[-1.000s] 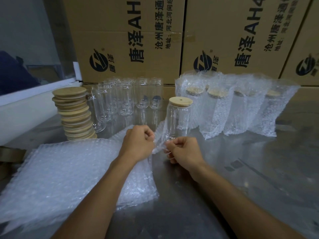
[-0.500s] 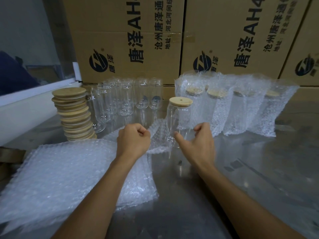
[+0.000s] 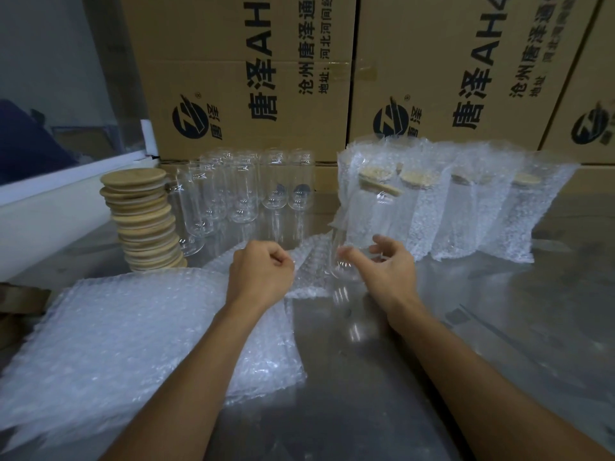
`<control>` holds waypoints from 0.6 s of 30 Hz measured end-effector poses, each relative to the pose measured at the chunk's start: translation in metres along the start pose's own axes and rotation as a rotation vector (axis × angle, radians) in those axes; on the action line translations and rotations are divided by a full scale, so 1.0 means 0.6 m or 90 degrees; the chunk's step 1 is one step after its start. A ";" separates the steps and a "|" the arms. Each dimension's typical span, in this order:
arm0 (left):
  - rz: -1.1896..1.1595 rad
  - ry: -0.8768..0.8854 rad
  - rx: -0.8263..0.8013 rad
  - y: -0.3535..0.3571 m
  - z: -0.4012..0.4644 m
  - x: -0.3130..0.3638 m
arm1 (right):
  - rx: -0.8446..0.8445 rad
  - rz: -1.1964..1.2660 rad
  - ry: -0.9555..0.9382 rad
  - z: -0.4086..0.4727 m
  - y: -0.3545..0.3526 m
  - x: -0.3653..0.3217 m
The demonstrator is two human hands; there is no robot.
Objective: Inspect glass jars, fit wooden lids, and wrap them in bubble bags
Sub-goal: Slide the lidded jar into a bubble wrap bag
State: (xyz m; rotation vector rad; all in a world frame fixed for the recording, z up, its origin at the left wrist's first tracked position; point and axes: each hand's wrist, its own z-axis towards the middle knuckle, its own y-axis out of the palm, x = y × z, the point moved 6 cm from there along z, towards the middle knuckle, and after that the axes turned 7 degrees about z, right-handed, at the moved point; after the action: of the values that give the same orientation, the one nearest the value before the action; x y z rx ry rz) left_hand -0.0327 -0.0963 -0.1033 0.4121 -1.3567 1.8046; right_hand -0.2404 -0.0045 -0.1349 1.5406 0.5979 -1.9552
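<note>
Two bare forearms, no sleeves anywhere in view, nothing worn from elbow to wrist. No watch, band or bracelet at either wrist. Left hand (image 3: 260, 277) ungloved, no ring visible on its back or knuckles. Right hand (image 3: 388, 272) likewise ungloved, fingers (image 3: 382, 242) bare and ringless, nails short where visible. Upper arms and shoulders out of frame.
</note>
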 end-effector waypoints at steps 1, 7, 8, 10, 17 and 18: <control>-0.004 0.001 0.001 0.000 0.000 0.000 | -0.002 0.080 0.037 -0.002 -0.001 -0.002; -0.032 -0.009 0.018 -0.004 0.001 0.000 | -0.134 0.349 0.200 -0.036 0.035 -0.035; -0.034 -0.009 0.018 -0.005 0.000 0.000 | -0.157 0.345 0.200 -0.041 0.040 -0.040; -0.039 -0.004 0.013 -0.004 0.000 0.000 | -0.201 0.336 0.200 -0.049 0.048 -0.046; -0.058 -0.001 0.039 -0.006 0.004 0.000 | -0.227 0.289 0.237 -0.070 0.063 -0.038; -0.060 -0.001 0.047 -0.007 0.005 0.000 | -0.214 0.292 0.231 -0.066 0.059 -0.034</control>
State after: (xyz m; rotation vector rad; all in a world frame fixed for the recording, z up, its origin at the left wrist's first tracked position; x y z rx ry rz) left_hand -0.0300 -0.0985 -0.0994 0.5084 -1.2542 1.7807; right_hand -0.1845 -0.0015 -0.1240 1.6453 0.6142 -1.1817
